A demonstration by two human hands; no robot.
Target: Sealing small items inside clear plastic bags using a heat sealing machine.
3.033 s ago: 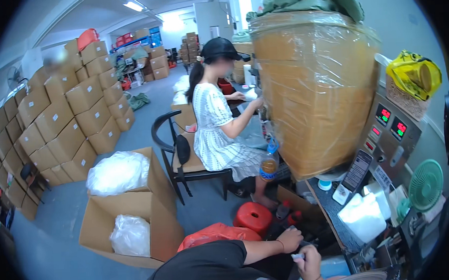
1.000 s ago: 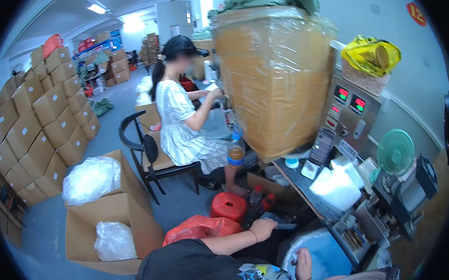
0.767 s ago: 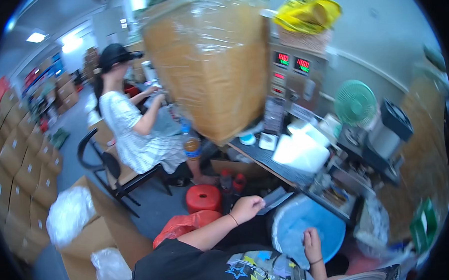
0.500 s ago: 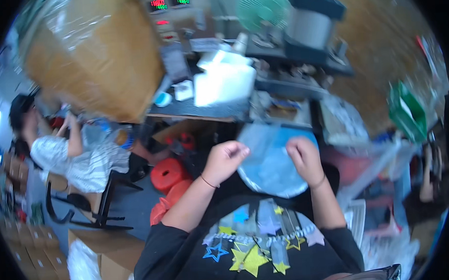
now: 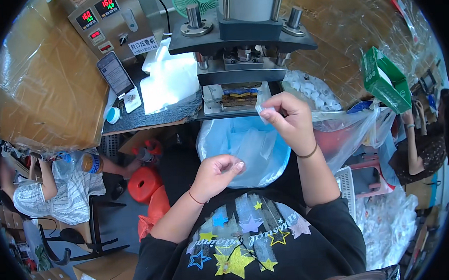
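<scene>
My right hand point(image 5: 293, 121) pinches a small translucent white plastic piece point(image 5: 259, 109) between thumb and forefinger. It is at the front right of a press point(image 5: 241, 69), close to the press's opening. Inside that opening sits a brass-coloured die block point(image 5: 240, 99) with a blue strip. My left hand point(image 5: 215, 177) is lower, above the near left side of a bin with a light blue liner point(image 5: 202, 143). Its fingers are curled and the thumb is pressed against them; whatever may lie between them cannot be made out. Thin clear film point(image 5: 252, 149) shows inside the bin.
Left of the press are white sheets point(image 5: 169, 85), a phone point(image 5: 115, 74) and a control box point(image 5: 110, 32). White tube-like pieces point(image 5: 310, 91) lie in clear plastic at right, below a green box point(image 5: 386, 80). A red stool point(image 5: 144, 184) stands at left. Two people sit nearby.
My right hand has moved up toward the press opening, while my left hand stays low over the bin. The head view has shifted, bringing more of the press into sight.
</scene>
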